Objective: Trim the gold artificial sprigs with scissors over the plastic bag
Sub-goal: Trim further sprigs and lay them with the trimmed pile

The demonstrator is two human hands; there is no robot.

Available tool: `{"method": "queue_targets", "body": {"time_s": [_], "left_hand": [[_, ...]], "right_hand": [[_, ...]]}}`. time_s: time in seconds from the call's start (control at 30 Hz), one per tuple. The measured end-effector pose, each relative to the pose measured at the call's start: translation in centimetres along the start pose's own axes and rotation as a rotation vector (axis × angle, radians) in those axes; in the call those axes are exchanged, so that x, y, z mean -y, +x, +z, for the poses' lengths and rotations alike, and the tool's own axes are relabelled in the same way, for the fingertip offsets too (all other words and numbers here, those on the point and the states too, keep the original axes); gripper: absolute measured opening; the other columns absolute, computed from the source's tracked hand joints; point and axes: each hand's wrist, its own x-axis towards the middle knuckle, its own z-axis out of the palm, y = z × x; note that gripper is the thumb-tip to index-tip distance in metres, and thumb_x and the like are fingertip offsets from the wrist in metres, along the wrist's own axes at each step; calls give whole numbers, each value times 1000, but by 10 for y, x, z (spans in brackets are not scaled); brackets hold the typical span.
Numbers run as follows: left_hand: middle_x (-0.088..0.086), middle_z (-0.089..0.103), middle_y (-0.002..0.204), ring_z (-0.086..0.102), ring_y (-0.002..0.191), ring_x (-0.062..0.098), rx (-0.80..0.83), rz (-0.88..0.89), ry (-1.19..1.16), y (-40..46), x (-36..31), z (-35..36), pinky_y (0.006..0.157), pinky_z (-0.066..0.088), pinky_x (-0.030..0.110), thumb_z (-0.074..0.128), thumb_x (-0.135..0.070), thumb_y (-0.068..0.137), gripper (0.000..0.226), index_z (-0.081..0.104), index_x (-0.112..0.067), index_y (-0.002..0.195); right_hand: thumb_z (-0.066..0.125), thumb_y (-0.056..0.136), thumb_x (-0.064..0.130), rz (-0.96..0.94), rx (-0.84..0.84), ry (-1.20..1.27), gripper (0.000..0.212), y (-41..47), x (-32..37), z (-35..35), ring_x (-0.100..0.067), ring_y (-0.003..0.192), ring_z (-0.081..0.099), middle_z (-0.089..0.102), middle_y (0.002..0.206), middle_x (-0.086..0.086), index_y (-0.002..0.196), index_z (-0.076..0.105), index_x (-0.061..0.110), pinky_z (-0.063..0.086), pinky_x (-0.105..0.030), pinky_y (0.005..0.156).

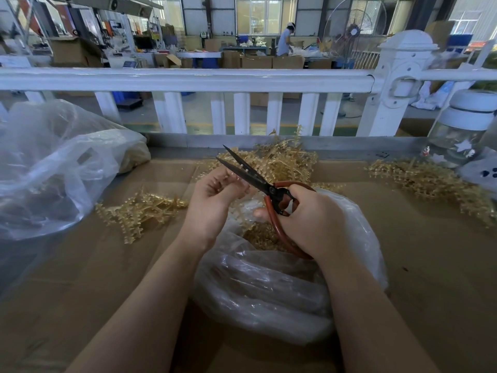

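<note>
Nearest to me: clear plastic bag (pixel 269 289) on the cardboard-covered table (pixel 80 278), mouth open upward, gold trimmings (pixel 262 236) lying inside. Both forearms reach over it.

R hand (pixel 309 219) is clenched round the red handles of the scissors (pixel 258 179); dark blades parted, tips pointing up-left, w/ a few pale bits on the blades. L hand (pixel 215 195) sits just left of the blades, fingers curled, pinching something small and pale at the fingertips (pixel 234 179), right against the lower blade. Can't tell exactly what the piece is, too small.

Loose gold sprigs on the cardboard: one bunch left of the L wrist (pixel 139 211), a bigger pile behind the scissors (pixel 285 160), another far right (pixel 430 184).

Far left, a large crumpled plastic bag (pixel 53 168) w/ dark contents. Far right, a glass jar (pixel 462 130) w/ white lid.

Behind the table a white railing (pixel 188 79), then workshop floor w/ cardboard boxes (pixel 285 61), a person (pixel 286 40) standing at a bench, and a big fan (pixel 355 25).
</note>
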Motion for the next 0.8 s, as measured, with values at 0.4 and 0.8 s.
{"method": "queue_targets", "body": {"time_s": [0.4, 0.8], "left_hand": [[-4, 66, 80, 59, 76, 10, -87, 47, 40, 2, 6, -2, 70, 47, 20, 50, -4, 100, 19, 67, -7, 95], [5, 71, 82, 65, 79, 16, -86, 68, 49, 3, 10, -1, 70, 51, 24, 51, -6, 91, 18, 69, -7, 90]], "right_hand": [[61, 64, 91, -19, 0, 73, 49, -1, 2, 0, 6, 63, 54, 56, 63, 24, 70, 51, 43, 35, -15, 53], [61, 66, 88, -32, 29, 101, 45, -2, 4, 2, 9, 67, 55, 58, 69, 26, 82, 54, 47, 34, -12, 55]]}}
